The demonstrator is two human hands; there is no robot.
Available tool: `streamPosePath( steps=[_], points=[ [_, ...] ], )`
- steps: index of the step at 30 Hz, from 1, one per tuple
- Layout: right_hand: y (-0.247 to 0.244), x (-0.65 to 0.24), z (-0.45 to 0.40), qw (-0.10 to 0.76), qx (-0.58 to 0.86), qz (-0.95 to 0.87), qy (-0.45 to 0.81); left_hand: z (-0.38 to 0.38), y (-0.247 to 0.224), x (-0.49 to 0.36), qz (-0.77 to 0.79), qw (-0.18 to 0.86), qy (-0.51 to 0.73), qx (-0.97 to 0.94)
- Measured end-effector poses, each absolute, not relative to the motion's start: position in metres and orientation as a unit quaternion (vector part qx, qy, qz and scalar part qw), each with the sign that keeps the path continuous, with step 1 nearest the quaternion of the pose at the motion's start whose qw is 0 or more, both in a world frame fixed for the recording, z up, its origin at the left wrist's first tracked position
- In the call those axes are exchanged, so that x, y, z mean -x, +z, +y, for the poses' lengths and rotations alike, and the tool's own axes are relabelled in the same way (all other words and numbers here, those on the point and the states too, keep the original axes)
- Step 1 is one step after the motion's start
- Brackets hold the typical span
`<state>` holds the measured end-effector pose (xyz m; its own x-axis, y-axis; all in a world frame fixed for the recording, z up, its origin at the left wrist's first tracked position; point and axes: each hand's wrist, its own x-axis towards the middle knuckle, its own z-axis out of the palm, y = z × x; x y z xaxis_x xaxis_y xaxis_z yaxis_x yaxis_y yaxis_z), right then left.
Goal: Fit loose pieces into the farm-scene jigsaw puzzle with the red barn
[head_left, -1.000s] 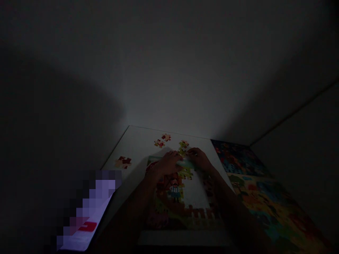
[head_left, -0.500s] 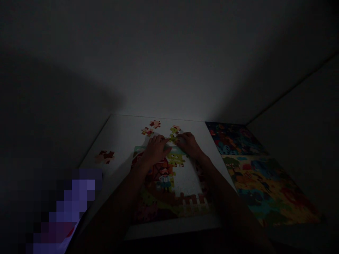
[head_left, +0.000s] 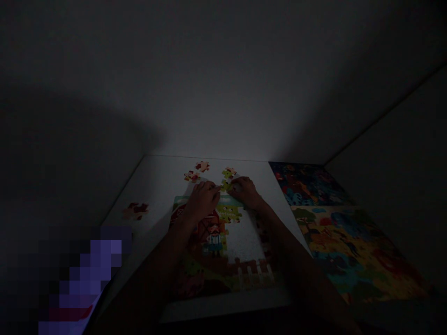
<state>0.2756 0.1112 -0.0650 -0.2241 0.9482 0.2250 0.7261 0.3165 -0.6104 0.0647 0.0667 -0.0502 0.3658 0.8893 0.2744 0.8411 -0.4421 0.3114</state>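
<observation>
A partly built jigsaw puzzle with a farm picture lies on the white table, showing a red barn, a person with a moustache and a white fence. A gap of bare table shows in its right part. Just beyond the puzzle's far edge, a green puzzle piece sits between my hands. My right hand is closed, fingertips pinching that piece. My left hand has its fingers curled together at the piece's left side. Fingers partly hide the piece. Another green-and-pink puzzle piece lies right behind it.
Loose puzzle pieces lie at the back, a reddish one and a multicoloured one. A dark red puzzle piece is at the left. Two picture sheets, one dark and one yellowish, lie right. Walls stand behind. The room is dim.
My left hand's fingers have drawn in more tightly beside the green piece. The view has shifted slightly. My right hand stays at the piece.
</observation>
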Motion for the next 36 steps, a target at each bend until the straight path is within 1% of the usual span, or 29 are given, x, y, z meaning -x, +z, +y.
streamPosePath(
  steps=[3,8,19,22,26,36],
  points=[
    [-0.057,-0.276,0.105,0.302,0.561,-0.738,0.223,0.067,-0.049,-0.066,0.529,0.06,0.213,-0.819],
    [-0.048,-0.273,0.096,0.32,0.558,-0.696,0.319,0.067,-0.048,-0.065,0.519,0.062,0.213,-0.825],
    [-0.052,-0.271,0.09,0.436,0.467,-0.643,0.423,0.067,-0.046,-0.064,0.516,0.071,0.216,-0.826],
    [-0.053,-0.275,0.093,0.46,0.467,-0.624,0.425,0.068,-0.047,-0.064,0.519,0.07,0.216,-0.824],
    [-0.046,-0.279,0.092,0.466,0.471,-0.603,0.444,0.068,-0.048,-0.065,0.517,0.071,0.215,-0.826],
    [-0.03,-0.286,0.084,0.442,0.474,-0.572,0.503,0.072,-0.052,-0.063,0.51,0.074,0.235,-0.824]
  ],
)
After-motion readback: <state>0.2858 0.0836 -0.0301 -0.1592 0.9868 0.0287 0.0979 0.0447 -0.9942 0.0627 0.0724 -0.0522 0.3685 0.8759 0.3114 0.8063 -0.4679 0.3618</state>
